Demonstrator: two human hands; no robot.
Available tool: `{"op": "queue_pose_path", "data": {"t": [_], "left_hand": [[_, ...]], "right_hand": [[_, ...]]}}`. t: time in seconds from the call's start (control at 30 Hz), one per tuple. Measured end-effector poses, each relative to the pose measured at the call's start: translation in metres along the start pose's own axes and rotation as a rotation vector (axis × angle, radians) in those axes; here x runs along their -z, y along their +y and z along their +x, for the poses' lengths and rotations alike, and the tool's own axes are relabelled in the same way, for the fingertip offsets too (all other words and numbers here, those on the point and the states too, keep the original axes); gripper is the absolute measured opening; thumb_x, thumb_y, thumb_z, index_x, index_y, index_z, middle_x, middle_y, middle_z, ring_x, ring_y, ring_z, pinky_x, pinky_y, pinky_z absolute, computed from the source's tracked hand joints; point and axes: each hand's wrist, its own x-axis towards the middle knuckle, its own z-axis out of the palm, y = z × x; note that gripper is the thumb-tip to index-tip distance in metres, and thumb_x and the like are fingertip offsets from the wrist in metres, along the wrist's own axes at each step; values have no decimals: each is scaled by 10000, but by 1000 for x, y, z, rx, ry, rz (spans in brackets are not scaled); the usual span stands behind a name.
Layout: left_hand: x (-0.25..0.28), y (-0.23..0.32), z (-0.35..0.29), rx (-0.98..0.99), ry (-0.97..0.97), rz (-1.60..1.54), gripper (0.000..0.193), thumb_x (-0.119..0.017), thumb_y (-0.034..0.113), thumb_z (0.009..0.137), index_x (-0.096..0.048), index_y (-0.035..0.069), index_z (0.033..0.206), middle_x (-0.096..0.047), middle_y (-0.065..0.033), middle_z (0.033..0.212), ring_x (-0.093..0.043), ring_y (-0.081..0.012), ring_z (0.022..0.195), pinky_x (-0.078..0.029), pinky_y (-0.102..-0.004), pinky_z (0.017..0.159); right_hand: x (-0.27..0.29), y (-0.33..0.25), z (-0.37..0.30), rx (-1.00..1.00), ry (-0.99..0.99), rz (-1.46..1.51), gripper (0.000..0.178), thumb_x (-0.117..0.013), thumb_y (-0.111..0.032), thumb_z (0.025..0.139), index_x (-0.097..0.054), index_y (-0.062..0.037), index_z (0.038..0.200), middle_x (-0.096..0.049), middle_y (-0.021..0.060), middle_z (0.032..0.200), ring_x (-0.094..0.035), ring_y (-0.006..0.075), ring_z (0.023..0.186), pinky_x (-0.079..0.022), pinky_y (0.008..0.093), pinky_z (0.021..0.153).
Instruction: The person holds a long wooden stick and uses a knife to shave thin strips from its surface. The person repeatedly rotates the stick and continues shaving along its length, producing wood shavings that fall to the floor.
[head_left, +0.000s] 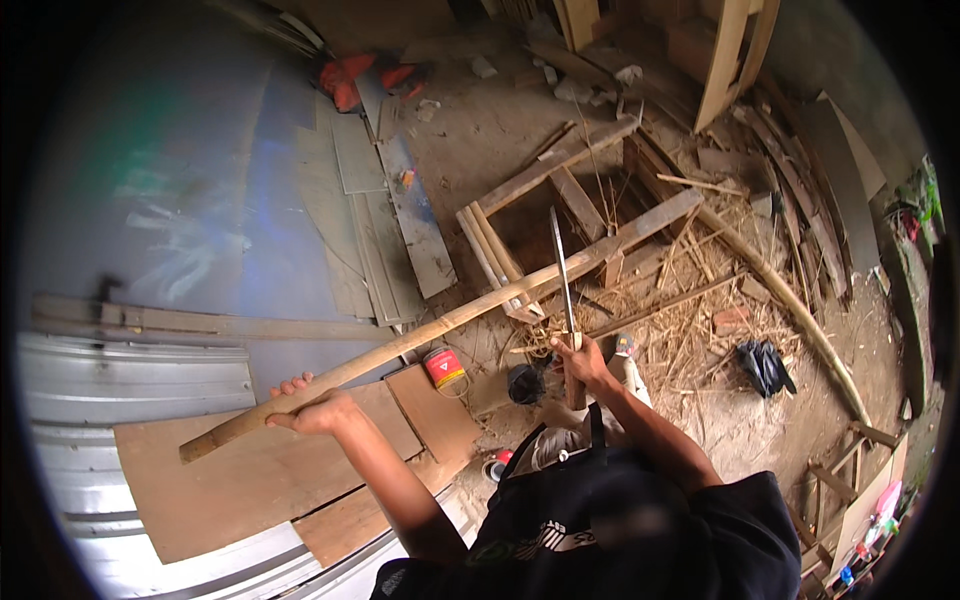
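My left hand (322, 410) is closed from below around a long wooden pole (430, 328), close to its left end. The pole slants up to the right, and its far part lies across a low wooden frame (590, 155). In my right hand (584, 362) is a machete (562, 262), gripped by its wooden handle. Its narrow blade points up and away, crossing in front of the pole near the frame. I cannot tell whether the blade touches the pole.
Wood shavings (660, 335) litter the floor beneath and right of the frame. A red tin (444, 367) stands near a dark container (525, 383). A black plastic bag (765, 368) lies right, near another pole (790, 300). Plywood sheets (250, 485) cover corrugated metal (90, 500) at left.
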Motion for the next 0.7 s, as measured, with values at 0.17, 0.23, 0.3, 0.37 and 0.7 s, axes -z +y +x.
{"op": "queue_pose_path", "data": {"t": [0.17,0.23,0.3,0.37,0.7], "left_hand": [[53,15,9,123,20,-233,580,-205,568,1005,-534,91,973,-466,-5,741,-432,-156,658,-414,-310,618],[76,14,10,178,124,-309,576,-224,547,1006,-556,78,965,-492,-7,741,-454,-157,658,-429,-302,618],[95,11,13,239,175,-418,558,-258,521,1001,-577,66,949,-523,-12,742,-487,-160,661,-451,-295,618],[115,6,13,300,153,-565,528,-305,491,991,-598,56,927,-560,-19,745,-532,-164,669,-480,-287,618],[204,-57,2,598,-200,-1079,438,-577,495,863,-666,68,816,-706,-27,821,-668,-179,707,-557,-323,753]], "right_hand": [[-49,-52,-28,431,-63,179,458,-662,-278,918,-470,5,1222,-625,159,1082,-642,290,1027,-573,437,820],[-70,-74,-34,551,-18,306,504,-662,-280,918,-436,1,1270,-609,168,1131,-624,304,1073,-567,450,834],[-88,-95,-41,583,82,371,515,-653,-283,924,-421,-9,1293,-591,167,1169,-624,295,1049,-568,443,834],[-101,-111,-49,576,144,521,468,-649,-288,926,-450,-10,1246,-591,165,1169,-633,285,1011,-571,437,826],[-91,-128,-94,558,-73,766,281,-678,-189,902,-526,-34,1080,-665,120,986,-663,253,953,-549,405,836]]}}
